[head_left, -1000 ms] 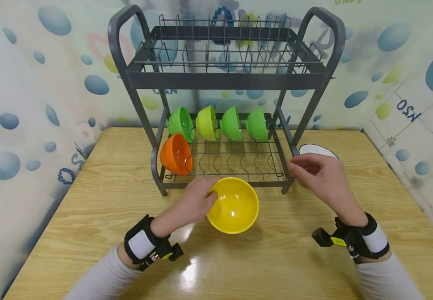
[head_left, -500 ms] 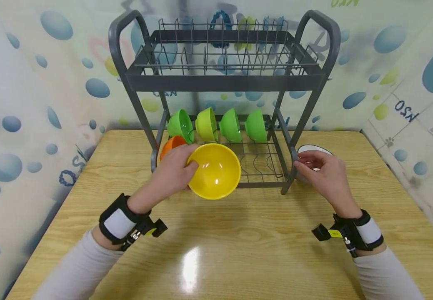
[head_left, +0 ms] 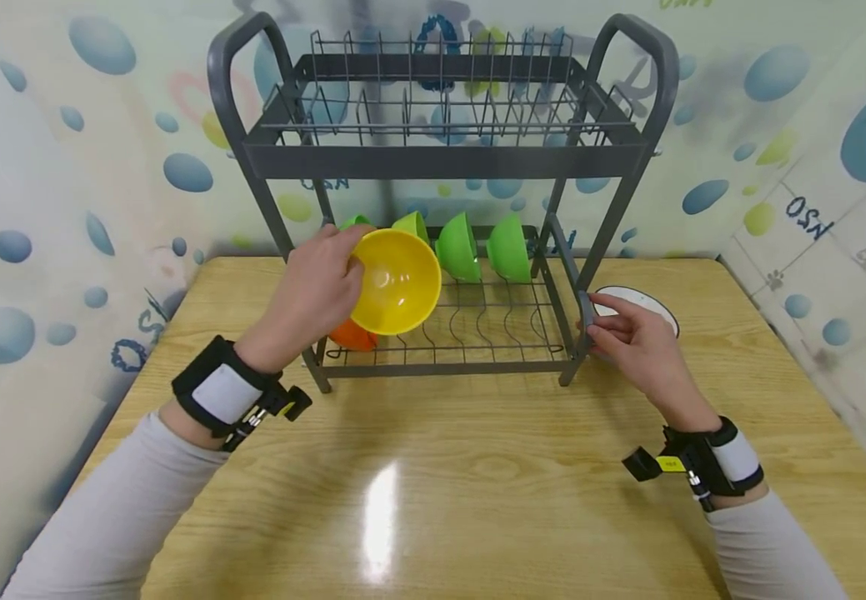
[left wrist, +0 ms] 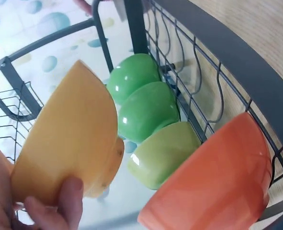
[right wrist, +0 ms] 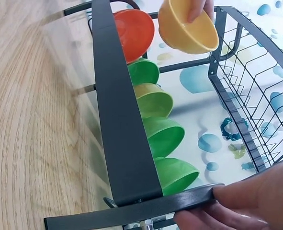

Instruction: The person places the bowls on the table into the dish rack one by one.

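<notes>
My left hand (head_left: pixel 312 287) grips a yellow bowl (head_left: pixel 398 283) by its left rim, thumb inside. It holds the bowl tilted in front of the lower tier of a dark grey two-tier dish rack (head_left: pixel 433 162). An orange bowl (left wrist: pixel 218 177) leans in the lower tier, partly hidden behind the yellow one in the head view. Behind, a row holds green bowls (head_left: pixel 508 250) and a yellow-green bowl (left wrist: pixel 165 153), all tilted on their sides. At the rack's right side, my right hand (head_left: pixel 643 350) pinches the frame between thumb and fingers (right wrist: pixel 203 218).
A white dish with a dark rim (head_left: pixel 643 300) lies right of the rack, partly behind my right hand. The rack's upper tier (head_left: pixel 440 125) has wire dividers. Beneath it all is a wooden table (head_left: pixel 508 483), and a patterned wall (head_left: pixel 102 208) stands behind.
My left hand has lifted the yellow bowl from low in front of the rack, moving it up and left, over the orange bowl in view. The right hand has come onto the rack's side frame.
</notes>
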The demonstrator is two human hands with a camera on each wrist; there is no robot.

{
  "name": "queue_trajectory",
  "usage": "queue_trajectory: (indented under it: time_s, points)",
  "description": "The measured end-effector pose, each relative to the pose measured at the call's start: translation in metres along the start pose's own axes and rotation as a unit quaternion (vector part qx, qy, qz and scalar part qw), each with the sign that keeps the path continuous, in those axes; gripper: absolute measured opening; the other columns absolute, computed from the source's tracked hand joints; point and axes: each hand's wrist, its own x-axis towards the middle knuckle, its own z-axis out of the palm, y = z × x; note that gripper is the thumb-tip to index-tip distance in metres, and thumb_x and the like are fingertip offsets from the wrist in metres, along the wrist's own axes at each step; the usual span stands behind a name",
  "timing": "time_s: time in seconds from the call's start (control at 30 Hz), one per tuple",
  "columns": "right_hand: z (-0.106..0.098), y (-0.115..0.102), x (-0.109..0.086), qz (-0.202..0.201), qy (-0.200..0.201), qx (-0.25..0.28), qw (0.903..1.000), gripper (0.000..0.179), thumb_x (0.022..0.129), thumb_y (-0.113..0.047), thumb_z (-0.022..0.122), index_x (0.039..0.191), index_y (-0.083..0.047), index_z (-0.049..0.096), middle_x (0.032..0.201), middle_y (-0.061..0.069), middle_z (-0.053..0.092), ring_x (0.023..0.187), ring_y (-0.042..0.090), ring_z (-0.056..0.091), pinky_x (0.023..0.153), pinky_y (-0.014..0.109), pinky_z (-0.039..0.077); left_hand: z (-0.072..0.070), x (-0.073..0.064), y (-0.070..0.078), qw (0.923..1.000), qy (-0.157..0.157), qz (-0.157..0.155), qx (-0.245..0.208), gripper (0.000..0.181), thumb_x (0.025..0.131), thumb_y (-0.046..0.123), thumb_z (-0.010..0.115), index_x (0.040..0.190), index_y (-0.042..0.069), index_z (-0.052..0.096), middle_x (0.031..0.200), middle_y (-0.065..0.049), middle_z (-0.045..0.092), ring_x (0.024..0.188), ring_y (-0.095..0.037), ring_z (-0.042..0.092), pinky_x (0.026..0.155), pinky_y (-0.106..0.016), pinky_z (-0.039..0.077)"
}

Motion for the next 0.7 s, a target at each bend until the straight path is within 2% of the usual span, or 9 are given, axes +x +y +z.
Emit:
queue_trajectory:
  time_s: [0.07,0.17,0.33,0.47,0.57,0.7]
  points:
    - [0.000,0.001,0.000,-0.001,-0.001,-0.004,1.0000,0.051,0.094,-0.015,0.058,0.143,-0.009,0.046,0.115,0.023,0.067,0.088,0.005,0.069,0.073,0.022,0.056,0.004,0.003,-0.001,0.9996,0.005,-0.010,0.028,0.043,0.094,0.008,0.035,0.134,0.005,0.053,0.117,-0.021,0.059,0.089,-0.031,0.053,0.071,-0.043,0.055]
    - [0.001,0.004,0.000,0.001,-0.003,-0.014,0.9999,0.052,0.094,-0.015,0.058,0.143,-0.010,0.046,0.115,0.023,0.067,0.088,0.007,0.069,0.072,0.021,0.055,0.012,0.006,0.000,0.9967,0.010,-0.018,0.078,0.041,0.095,0.011,0.036,0.134,0.006,0.050,0.111,-0.023,0.055,0.075,-0.033,0.054,0.062,-0.042,0.056]
    - [0.002,0.006,0.001,-0.002,-0.003,-0.010,0.9999,0.052,0.093,-0.015,0.059,0.143,-0.011,0.046,0.115,0.023,0.066,0.087,0.003,0.068,0.072,0.020,0.055,0.023,0.008,0.004,0.9895,0.028,0.001,0.142,0.035,0.093,0.008,0.042,0.128,0.005,0.048,0.100,-0.022,0.047,0.056,-0.032,0.050,0.049,-0.038,0.051]
    - [0.001,0.006,0.001,-0.002,-0.003,-0.006,1.0000,0.051,0.094,-0.015,0.059,0.143,-0.011,0.046,0.115,0.024,0.067,0.086,0.003,0.068,0.071,0.018,0.055,0.032,0.010,0.008,0.9853,0.037,0.017,0.166,0.032,0.092,0.007,0.045,0.124,0.003,0.048,0.098,-0.021,0.044,0.050,-0.028,0.046,0.042,-0.033,0.045]
    - [0.001,0.006,0.000,-0.001,-0.003,-0.007,1.0000,0.051,0.094,-0.015,0.058,0.143,-0.011,0.046,0.114,0.024,0.067,0.086,0.004,0.069,0.071,0.018,0.055,0.040,0.010,0.009,0.9792,0.039,0.025,0.198,0.033,0.093,0.007,0.045,0.126,0.001,0.046,0.100,-0.023,0.045,0.047,-0.026,0.044,0.040,-0.031,0.042]
    - [0.001,0.007,0.000,-0.005,-0.006,-0.012,0.9999,0.050,0.094,-0.015,0.057,0.143,-0.010,0.046,0.113,0.023,0.068,0.085,0.003,0.069,0.071,0.019,0.055,0.051,0.009,0.009,0.9648,0.043,0.040,0.256,0.037,0.093,0.008,0.045,0.129,-0.001,0.044,0.101,-0.025,0.048,0.046,-0.024,0.045,0.040,-0.032,0.044]
